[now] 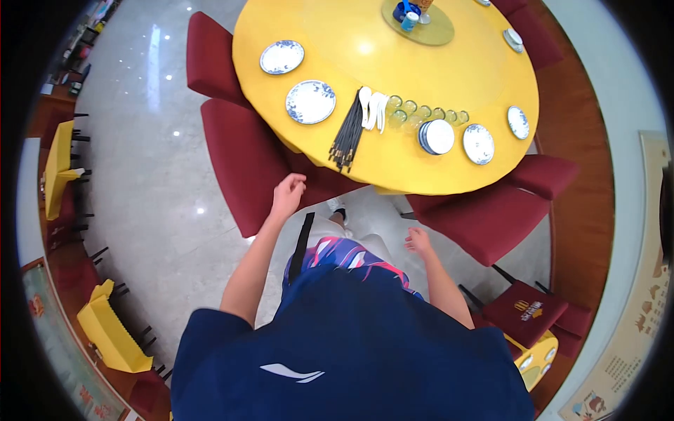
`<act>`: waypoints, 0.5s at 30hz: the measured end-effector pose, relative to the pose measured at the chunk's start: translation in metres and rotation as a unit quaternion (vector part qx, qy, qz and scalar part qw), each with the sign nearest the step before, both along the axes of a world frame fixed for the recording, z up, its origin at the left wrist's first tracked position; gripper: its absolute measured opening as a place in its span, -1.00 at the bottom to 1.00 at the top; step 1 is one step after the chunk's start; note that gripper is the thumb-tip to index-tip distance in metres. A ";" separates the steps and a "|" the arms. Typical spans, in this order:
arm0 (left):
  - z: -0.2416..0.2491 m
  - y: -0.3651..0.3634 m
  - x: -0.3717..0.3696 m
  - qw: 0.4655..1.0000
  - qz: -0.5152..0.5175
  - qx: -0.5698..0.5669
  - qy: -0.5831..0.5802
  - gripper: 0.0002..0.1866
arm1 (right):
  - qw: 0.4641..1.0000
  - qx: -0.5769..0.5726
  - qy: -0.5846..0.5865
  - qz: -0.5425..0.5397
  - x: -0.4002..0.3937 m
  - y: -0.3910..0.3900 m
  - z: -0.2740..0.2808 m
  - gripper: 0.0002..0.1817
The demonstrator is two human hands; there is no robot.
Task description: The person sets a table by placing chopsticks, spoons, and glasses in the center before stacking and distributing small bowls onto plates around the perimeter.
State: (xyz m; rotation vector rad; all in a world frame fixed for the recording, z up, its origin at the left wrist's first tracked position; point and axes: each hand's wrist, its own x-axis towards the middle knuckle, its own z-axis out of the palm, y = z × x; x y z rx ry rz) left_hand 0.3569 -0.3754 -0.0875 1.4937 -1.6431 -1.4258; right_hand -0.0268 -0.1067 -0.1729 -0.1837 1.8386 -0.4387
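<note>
My left hand (289, 196) hangs in front of a red chair (242, 158) at the table's near left, its fingers loosely bent and nothing in them. Lower and to the right, my right hand (418, 241) is held in the air beside another red chair (477, 214), empty with its fingers apart. Both hands are short of the round table with its yellow cloth (337, 63). On its near side lie a bundle of dark chopsticks (346, 137) and white spoons (373, 110). Several glasses (414, 112) stand right of them, then a stack of small plates (437, 137).
Blue-patterned plates (311, 102) are spaced along the table's edge. A turntable (435, 28) bears a blue container (406, 11). More yellow-covered tables (116, 330) line the left side. A dark red chair back with gold print (523, 312) is behind on the right.
</note>
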 end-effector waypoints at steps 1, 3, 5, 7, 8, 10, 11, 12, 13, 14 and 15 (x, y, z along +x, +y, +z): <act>0.012 0.023 0.012 0.999 0.014 0.038 0.026 -0.83 | 1.000 -0.009 -0.019 -0.009 0.007 0.007 -0.012 -0.55; 0.028 0.067 0.036 0.994 0.021 0.092 0.046 -0.83 | 0.999 -0.014 -0.041 -0.003 0.023 0.013 -0.038 -0.55; 0.037 0.104 0.064 0.993 0.008 0.110 0.027 -0.81 | 0.999 -0.010 -0.045 0.025 0.042 0.018 -0.053 -0.57; 0.036 0.145 0.105 0.974 0.044 0.218 0.029 -0.77 | 0.997 0.017 -0.056 0.040 0.067 0.032 -0.061 -0.59; 0.028 0.163 0.132 0.971 0.064 0.229 0.013 -0.77 | 0.996 0.034 -0.051 0.064 0.074 0.035 -0.064 -0.60; 0.004 0.187 0.189 0.957 0.145 0.252 -0.013 -0.77 | 0.996 0.035 -0.069 0.033 0.099 0.034 -0.064 -0.64; -0.005 0.200 0.219 0.940 0.204 0.272 -0.028 -0.78 | 0.995 0.021 -0.089 0.050 0.113 0.029 -0.051 -0.65; -0.010 0.212 0.244 0.920 0.267 0.281 -0.060 -0.77 | 0.992 0.009 -0.109 0.068 0.125 0.029 -0.041 -0.66; -0.020 0.226 0.270 0.894 0.331 0.288 -0.087 -0.76 | 0.993 0.006 -0.100 0.070 0.133 0.032 -0.034 -0.66; -0.060 0.246 0.318 0.880 0.376 0.287 -0.033 -0.76 | 0.992 -0.018 -0.116 0.044 0.142 0.027 -0.027 -0.67; -0.081 0.255 0.350 0.847 0.423 0.316 -0.053 -0.78 | 0.990 -0.045 -0.134 0.017 0.154 0.017 -0.022 -0.68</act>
